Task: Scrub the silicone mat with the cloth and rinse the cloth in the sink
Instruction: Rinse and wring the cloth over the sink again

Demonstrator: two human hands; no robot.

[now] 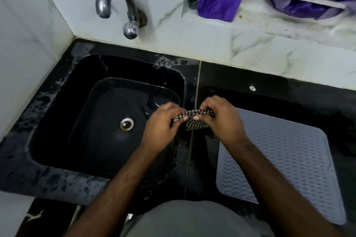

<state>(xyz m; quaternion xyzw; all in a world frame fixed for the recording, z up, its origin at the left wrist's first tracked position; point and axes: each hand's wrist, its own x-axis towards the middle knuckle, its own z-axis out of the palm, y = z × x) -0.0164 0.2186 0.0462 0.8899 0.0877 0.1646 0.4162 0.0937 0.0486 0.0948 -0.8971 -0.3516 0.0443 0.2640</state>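
A black-and-white checked cloth (194,119) is bunched between both my hands, above the right rim of the black sink (107,121). My left hand (163,127) pinches its left end and my right hand (221,119) grips its right end, fingers curled over it. The grey ribbed silicone mat (285,161) lies flat on the black counter to the right, just beyond my right hand. Part of the cloth is hidden under my fingers.
A chrome tap (115,5) juts from the white tiled wall above the sink, with no water running. The sink's drain (126,124) sits mid-basin. Wet, soapy patches cover the sink surround (57,179). Purple fabric (221,0) hangs at a window ledge top right.
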